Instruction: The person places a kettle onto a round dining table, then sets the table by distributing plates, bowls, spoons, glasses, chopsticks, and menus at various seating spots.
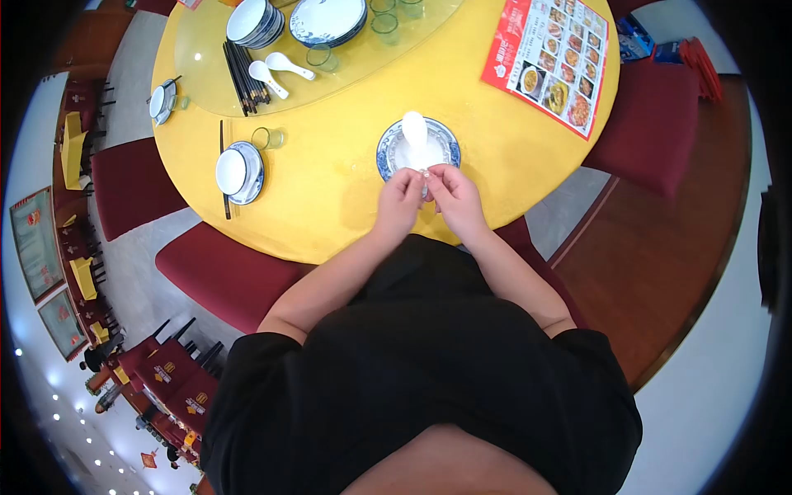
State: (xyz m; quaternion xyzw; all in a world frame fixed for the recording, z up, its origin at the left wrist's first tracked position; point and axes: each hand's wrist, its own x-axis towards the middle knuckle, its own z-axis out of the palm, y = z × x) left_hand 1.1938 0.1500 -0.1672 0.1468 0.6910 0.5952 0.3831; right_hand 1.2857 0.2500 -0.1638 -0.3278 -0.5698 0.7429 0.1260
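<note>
My left hand [400, 198] and my right hand [452, 196] meet at the near rim of a blue-and-white plate [452, 153]. Both are closed, thumbs and fingertips pinched together at one spot. Something small and pale shows between the fingertips, too small to name. A white soup spoon [415, 130] lies over the plate with its bowl pointing away from me. The lower end of its handle runs toward my fingers, and whether they touch it I cannot tell.
A yellow-covered round table [330, 190] carries a glass turntable with stacked bowls [254, 23], plates [327, 20], chopsticks [243, 78], spoons [268, 76] and glasses. A menu [551, 62] lies right. Another bowl [232, 172] and glass [268, 139] stand left. Maroon chairs [223, 276] surround the table.
</note>
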